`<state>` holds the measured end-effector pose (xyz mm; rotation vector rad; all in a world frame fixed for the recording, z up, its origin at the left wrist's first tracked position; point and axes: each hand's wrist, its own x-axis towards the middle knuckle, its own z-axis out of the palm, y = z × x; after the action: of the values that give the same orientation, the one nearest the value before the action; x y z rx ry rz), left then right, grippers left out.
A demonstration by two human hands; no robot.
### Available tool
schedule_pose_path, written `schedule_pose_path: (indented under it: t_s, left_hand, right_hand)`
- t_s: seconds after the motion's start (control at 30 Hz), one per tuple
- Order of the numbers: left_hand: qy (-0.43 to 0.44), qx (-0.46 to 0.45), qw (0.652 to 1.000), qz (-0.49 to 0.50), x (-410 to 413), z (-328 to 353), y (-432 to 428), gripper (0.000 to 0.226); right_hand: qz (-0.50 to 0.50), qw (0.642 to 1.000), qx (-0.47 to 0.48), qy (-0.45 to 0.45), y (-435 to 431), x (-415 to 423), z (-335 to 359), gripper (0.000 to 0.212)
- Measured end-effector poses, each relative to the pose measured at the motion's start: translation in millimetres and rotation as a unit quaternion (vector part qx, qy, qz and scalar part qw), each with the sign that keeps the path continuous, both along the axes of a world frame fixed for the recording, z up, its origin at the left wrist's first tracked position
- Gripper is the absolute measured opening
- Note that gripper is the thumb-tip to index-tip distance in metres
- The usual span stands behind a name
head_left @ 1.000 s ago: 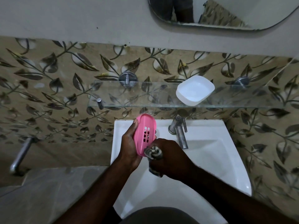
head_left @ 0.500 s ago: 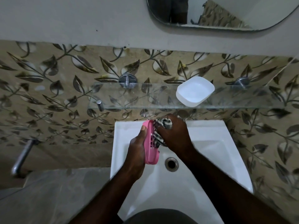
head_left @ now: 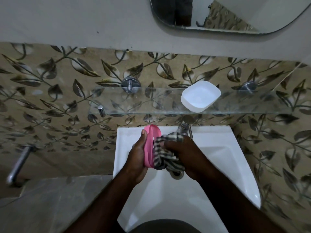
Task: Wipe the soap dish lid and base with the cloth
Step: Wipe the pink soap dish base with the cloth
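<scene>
My left hand (head_left: 137,155) holds the pink slotted soap dish part (head_left: 149,145) on edge above the white sink (head_left: 218,158). My right hand (head_left: 184,155) grips a black-and-white checked cloth (head_left: 162,155) and presses it against the pink part's inner face. The cloth covers most of the slots and hangs down over the drain. The white soap dish part (head_left: 200,95) lies open side up on the glass shelf (head_left: 134,105), apart from both hands.
A chrome tap (head_left: 185,126) stands at the back of the sink, just behind my right hand. A mirror (head_left: 227,14) hangs above. A metal rail (head_left: 18,163) juts from the leaf-patterned wall at left, over a grey counter (head_left: 50,204).
My right hand went up the pink part with the cloth, then came back down toward the drain. The pink part has turned more edge-on in my left hand.
</scene>
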<state>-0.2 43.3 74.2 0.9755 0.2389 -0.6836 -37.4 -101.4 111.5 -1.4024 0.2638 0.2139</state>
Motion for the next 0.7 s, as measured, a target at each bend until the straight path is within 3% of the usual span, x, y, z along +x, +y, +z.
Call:
schedule_pose_path:
  t_s: [0.13, 0.3, 0.4, 0.5, 0.7]
  left_hand:
    - [-0.048, -0.005, 0.996, -0.075, 0, -1, 5, 0.045]
    - [-0.151, 0.026, 0.971, -0.183, -10, -1, 12, 0.059]
    - [-0.246, 0.135, 0.951, -0.131, -12, -2, 13, 0.048]
    - [-0.262, 0.228, 0.938, -0.020, -11, -6, 13, 0.025]
    - [-0.274, 0.215, 0.936, 0.042, -9, -15, 19, 0.017]
  right_hand:
    - [-0.099, 0.992, 0.034, -0.075, -3, 6, 8, 0.017]
    - [-0.134, 0.988, 0.056, -0.055, -9, 5, 2, 0.017]
    - [-0.154, 0.986, 0.050, -0.034, -7, 3, -4, 0.018]
    - [-0.158, 0.987, 0.030, -0.019, -6, 3, -7, 0.014]
    - [-0.129, 0.991, 0.020, -0.017, -3, 1, -3, 0.021]
